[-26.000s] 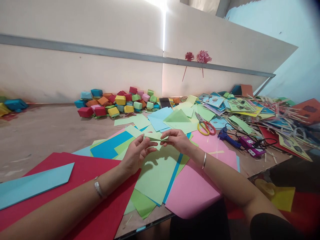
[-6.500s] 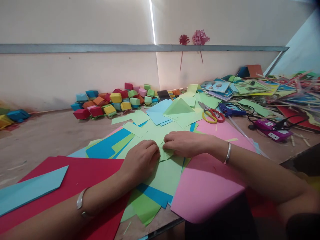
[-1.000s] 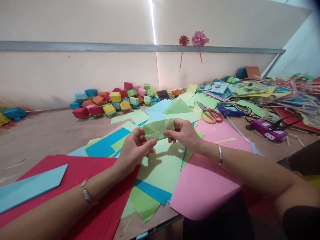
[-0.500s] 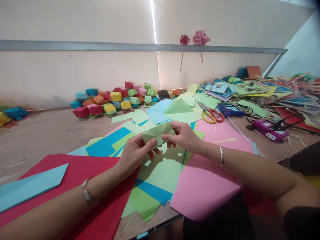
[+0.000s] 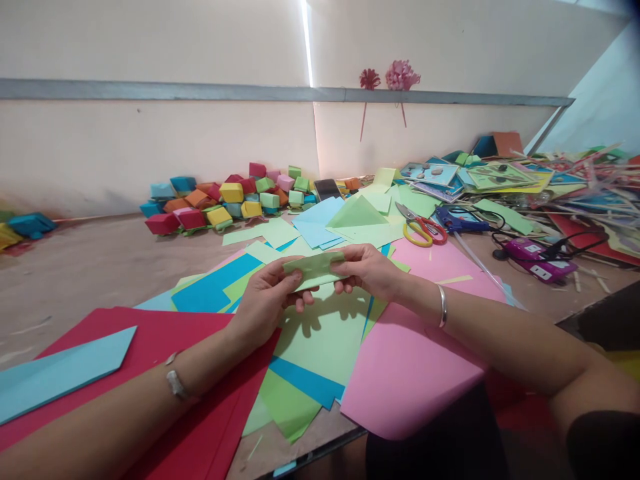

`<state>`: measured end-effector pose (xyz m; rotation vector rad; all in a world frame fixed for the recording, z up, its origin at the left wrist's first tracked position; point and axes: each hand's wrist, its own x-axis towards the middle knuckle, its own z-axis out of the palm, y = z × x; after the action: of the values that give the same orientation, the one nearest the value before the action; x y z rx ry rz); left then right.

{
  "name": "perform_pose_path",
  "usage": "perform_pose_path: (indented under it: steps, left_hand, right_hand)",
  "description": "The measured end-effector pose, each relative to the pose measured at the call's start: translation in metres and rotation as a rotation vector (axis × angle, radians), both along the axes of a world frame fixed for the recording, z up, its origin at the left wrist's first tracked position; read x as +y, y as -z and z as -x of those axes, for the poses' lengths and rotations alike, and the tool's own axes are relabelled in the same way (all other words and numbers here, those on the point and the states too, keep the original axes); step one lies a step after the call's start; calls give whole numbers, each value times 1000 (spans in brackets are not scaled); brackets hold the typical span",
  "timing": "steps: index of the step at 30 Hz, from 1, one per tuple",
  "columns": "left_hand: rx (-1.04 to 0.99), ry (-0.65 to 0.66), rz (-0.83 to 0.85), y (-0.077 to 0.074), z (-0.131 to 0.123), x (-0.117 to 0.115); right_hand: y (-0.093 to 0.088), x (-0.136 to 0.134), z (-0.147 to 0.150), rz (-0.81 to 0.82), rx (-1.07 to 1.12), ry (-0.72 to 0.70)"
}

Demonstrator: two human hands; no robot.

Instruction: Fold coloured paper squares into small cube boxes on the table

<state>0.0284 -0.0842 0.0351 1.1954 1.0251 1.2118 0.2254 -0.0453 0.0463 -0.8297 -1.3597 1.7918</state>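
Both hands hold a small folded piece of light green paper (image 5: 314, 267) a little above the table. My left hand (image 5: 265, 300) pinches its left end with thumb and fingers closed. My right hand (image 5: 367, 270) pinches its right end the same way. The piece lies nearly flat and edge-on to me. Under the hands lie overlapping sheets: a light green sheet (image 5: 325, 333), a blue sheet (image 5: 213, 287), a pink sheet (image 5: 405, 373) and a large red sheet (image 5: 165, 340).
A heap of coloured folded paper boxes (image 5: 230, 200) lies by the back wall. Yellow-and-red scissors (image 5: 420, 227), a blue glue gun (image 5: 460, 220) and a purple power strip (image 5: 535, 257) sit to the right, beside piled cards and sticks (image 5: 550, 193). The table's front edge (image 5: 310, 457) runs near me.
The folded green piece was held up showing its face a second ago; it has since been tipped down flat and lowered slightly between both hands.
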Motion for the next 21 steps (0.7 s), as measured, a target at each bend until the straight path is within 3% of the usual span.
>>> perform_pose_path:
  steps: [7, 11, 14, 16, 19, 21]
  left_hand:
    - [92, -40, -24, -3, 3, -1]
    - [389, -65, -356, -5, 6, -4]
    - [663, -178, -605, -6, 6, -4]
    - [732, -230, -686, -5, 5, -3]
    - [741, -243, -706, -3, 5, -1]
    - [751, -268, -666, -1, 6, 1]
  right_hand:
    - [-6, 1, -1, 172, -12, 84]
    - [-8, 3, -1, 260, -42, 97]
    - [-7, 4, -1, 287, -21, 74]
    - [-7, 4, 0, 289, -19, 45]
    - [-8, 3, -1, 211, -95, -17]
    - [-8, 3, -2, -5, -185, 9]
